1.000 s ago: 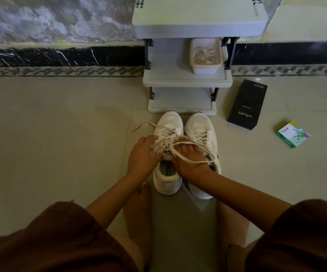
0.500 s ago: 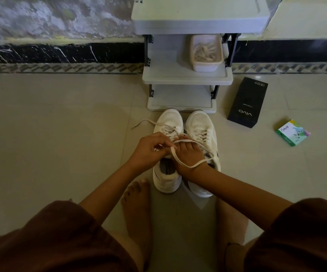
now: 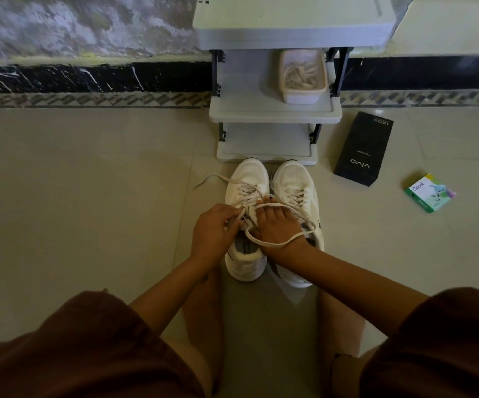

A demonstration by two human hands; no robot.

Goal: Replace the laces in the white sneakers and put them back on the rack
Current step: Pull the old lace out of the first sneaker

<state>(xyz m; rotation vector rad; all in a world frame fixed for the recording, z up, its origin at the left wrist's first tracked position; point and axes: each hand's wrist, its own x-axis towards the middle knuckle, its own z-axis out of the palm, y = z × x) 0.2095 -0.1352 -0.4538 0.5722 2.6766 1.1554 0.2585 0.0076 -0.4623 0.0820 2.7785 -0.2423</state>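
Tiled floor (image 3: 89, 211): both hands pinch lace (image 3: 272, 243) over left sneaker (image 3: 247, 191).

A person in dark reddish-brown shorts (image 3: 68, 349), the loose fabric bunched over both thighs and ending above the knees. Both forearms are bare, with no sleeves in view, and the left hand (image 3: 214, 232) and right hand (image 3: 275, 228) are ungloved, fingers slender. The lower legs are bare too. A thin dark band (image 3: 340, 356) circles the right leg low in the view, near the hem.
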